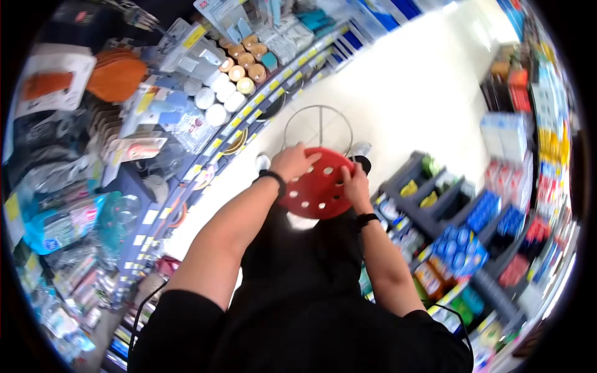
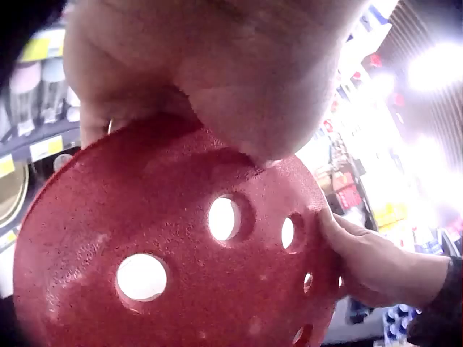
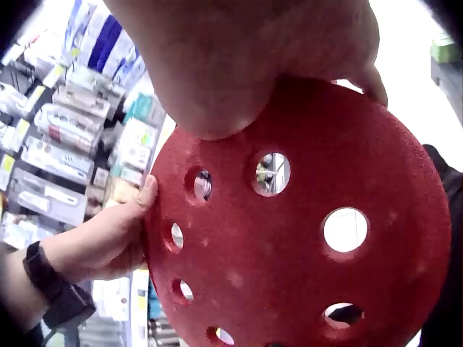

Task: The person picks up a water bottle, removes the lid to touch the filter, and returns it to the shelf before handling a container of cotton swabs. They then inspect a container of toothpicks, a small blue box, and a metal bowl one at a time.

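Observation:
Both hands hold a red round disc with a ring of holes, which looks like a stool seat, in front of the body. My left hand grips its upper left edge, thumb side on the top face. On the opposite edge, my right hand holds the rim with fingers partly hidden beneath. The left wrist view shows the rough red surface close up, the right hand across from it. A thin metal ring with spokes shows just beyond the disc, over the pale floor.
A shelf edge with yellow price tags runs along the left, with jars and hanging packaged goods. At right stand grey display bins and stacked blue packs. The pale aisle floor stretches ahead.

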`<state>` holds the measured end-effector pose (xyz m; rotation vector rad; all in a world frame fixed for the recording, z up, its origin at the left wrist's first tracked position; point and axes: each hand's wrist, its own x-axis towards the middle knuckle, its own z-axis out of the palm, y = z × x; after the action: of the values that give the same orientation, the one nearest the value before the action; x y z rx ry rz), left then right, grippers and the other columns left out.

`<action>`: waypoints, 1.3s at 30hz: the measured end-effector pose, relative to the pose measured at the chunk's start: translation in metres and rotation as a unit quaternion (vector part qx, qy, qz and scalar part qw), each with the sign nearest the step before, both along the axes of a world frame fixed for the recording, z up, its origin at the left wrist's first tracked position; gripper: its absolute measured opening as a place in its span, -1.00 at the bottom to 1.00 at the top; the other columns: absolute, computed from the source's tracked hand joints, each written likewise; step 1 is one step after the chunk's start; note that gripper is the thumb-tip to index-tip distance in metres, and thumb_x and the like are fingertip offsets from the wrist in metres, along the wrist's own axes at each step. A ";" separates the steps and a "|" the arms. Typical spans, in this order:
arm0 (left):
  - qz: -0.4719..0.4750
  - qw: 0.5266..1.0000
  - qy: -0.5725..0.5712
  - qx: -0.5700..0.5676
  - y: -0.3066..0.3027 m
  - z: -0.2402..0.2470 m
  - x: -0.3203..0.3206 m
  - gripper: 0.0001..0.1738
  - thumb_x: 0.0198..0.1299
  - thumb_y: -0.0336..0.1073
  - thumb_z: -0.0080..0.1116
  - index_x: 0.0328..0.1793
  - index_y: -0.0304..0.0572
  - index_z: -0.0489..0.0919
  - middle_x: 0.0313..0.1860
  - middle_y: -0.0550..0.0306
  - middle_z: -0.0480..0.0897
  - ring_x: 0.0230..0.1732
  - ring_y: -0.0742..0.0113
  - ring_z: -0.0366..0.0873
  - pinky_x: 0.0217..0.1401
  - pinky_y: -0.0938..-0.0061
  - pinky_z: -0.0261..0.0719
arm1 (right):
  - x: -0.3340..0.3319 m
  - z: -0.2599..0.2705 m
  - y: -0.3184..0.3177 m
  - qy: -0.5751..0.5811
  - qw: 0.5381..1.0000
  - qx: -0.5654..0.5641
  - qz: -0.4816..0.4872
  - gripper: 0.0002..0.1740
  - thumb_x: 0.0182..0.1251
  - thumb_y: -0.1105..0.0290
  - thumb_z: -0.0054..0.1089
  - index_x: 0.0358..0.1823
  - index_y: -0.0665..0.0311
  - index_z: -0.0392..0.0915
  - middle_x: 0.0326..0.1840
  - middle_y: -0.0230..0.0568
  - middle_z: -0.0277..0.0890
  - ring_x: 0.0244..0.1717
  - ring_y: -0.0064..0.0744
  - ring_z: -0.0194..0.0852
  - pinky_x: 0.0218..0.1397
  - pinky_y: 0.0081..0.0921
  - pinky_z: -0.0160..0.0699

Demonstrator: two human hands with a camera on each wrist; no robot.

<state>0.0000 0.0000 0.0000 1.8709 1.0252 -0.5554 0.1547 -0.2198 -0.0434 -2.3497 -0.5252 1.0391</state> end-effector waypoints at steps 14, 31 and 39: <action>0.096 0.974 0.116 -0.171 -0.089 -0.358 -0.022 -0.27 0.71 0.22 -0.11 0.53 -0.33 0.54 0.40 -0.42 0.62 0.43 -0.41 0.62 0.50 -0.04 0.61 | 0.095 -0.339 0.103 0.081 0.832 -0.171 0.521 -0.26 0.63 -0.26 0.15 0.23 0.41 0.58 0.13 0.33 0.75 0.27 0.35 0.70 0.34 0.10 0.67; -0.025 0.980 0.161 -0.110 -0.138 -0.441 -0.015 -0.52 0.25 0.08 0.44 0.23 0.14 0.88 0.29 0.03 0.83 0.29 -0.03 0.80 0.30 0.02 0.77 | 0.001 -0.385 0.080 0.016 0.465 -0.280 0.840 -0.55 0.38 0.00 0.35 0.15 0.06 0.86 0.24 -0.08 0.82 0.28 -0.01 0.78 0.31 -0.12 0.71; 0.205 0.976 0.021 0.064 -0.100 -0.309 -0.043 -0.46 0.36 0.16 0.29 0.00 -0.19 0.86 0.05 -0.16 0.85 0.14 -0.24 0.79 0.23 -0.02 0.72 | 0.009 -0.364 0.132 0.034 0.628 -0.125 0.767 -0.32 0.55 -0.23 0.22 0.33 0.21 0.72 0.15 0.08 0.81 0.12 0.12 0.78 0.23 -0.11 0.69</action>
<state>-0.0428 -0.1002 -0.3090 1.6919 1.4579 -0.2896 0.1633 -0.0881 -0.4070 -1.5409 -2.7119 1.8258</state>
